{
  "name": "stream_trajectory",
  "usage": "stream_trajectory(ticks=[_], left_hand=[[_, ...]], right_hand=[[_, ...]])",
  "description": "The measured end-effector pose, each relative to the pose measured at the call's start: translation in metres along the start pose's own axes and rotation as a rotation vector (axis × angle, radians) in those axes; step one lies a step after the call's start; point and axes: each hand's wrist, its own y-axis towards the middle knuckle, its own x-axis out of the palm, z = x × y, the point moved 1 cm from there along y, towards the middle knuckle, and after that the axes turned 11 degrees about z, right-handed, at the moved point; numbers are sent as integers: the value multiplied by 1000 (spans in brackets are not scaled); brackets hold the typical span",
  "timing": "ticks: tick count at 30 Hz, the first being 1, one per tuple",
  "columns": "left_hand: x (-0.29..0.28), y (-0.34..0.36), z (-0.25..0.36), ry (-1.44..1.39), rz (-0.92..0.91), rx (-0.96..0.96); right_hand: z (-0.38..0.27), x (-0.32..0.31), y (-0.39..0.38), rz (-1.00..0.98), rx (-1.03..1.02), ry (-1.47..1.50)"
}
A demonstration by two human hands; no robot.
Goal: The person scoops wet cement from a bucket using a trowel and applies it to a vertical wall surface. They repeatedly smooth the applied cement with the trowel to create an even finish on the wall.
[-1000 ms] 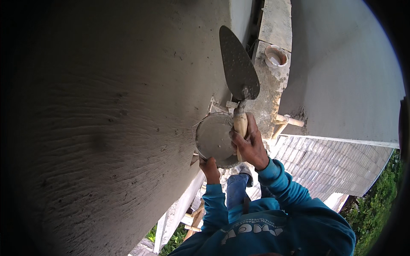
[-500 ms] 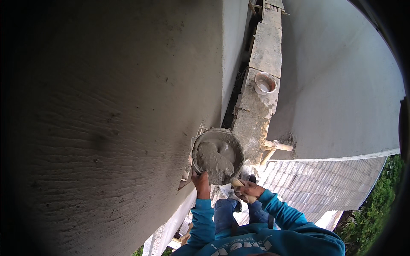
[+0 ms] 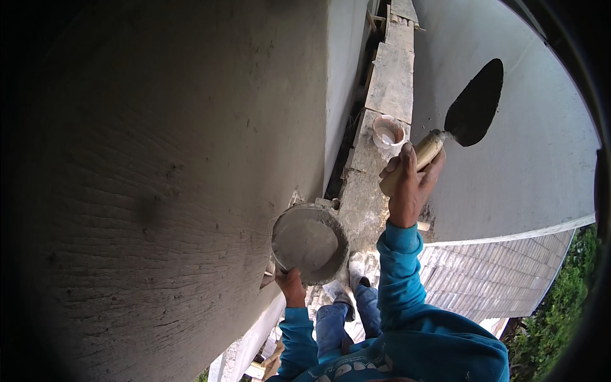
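Observation:
My left hand (image 3: 292,288) grips the near rim of a round bucket (image 3: 342,262). Wet grey mortar (image 3: 304,245) with a smoothed surface fills much of it. Out in front and to the right, my right hand (image 3: 412,188) is wrapped around the pale wooden handle of a brick trowel (image 3: 474,105). The leaf-shaped blade looks dark and points up and away, in front of the pale right wall (image 3: 534,127). Whether mortar lies on the blade's other face cannot be seen. The bucket stands close beside the grey wall at my left.
A narrow plank walkway (image 3: 389,79) runs ahead between two walls, with a small pail (image 3: 382,139) on it. The rough grey wall (image 3: 191,191) fills the left side. Below right lie a tiled roof (image 3: 490,277) and green foliage (image 3: 560,305). My boots (image 3: 358,270) are just behind the bucket.
My right hand has risen from beside the bucket, far forward and right, bringing the trowel blade into view. The mortar looks smoother, and the bucket sits slightly further left in view.

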Motion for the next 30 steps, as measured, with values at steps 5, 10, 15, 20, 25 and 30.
stream_trajectory(ticks=[5, 10, 15, 20, 25, 30], left_hand=[[-12, -6, -21, -37, -132, -1], [-38, 12, -40, -41, 72, 20], [-23, 4, -41, 28, 50, 1], [-7, 4, -42, 94, -3, 98], [19, 2, -33, 180, -47, 159], [30, 0, -15, 94, 3, -57]], right_hand=[[124, 57, 45, 151, -579, -604], [87, -73, -106, -846, -135, -579], [97, -201, -122, -1187, 51, -907], [144, -206, -102, -1369, 34, -1008], [187, -184, -113, -1396, 899, -775], [122, -184, -74, -1189, 1546, -397]])
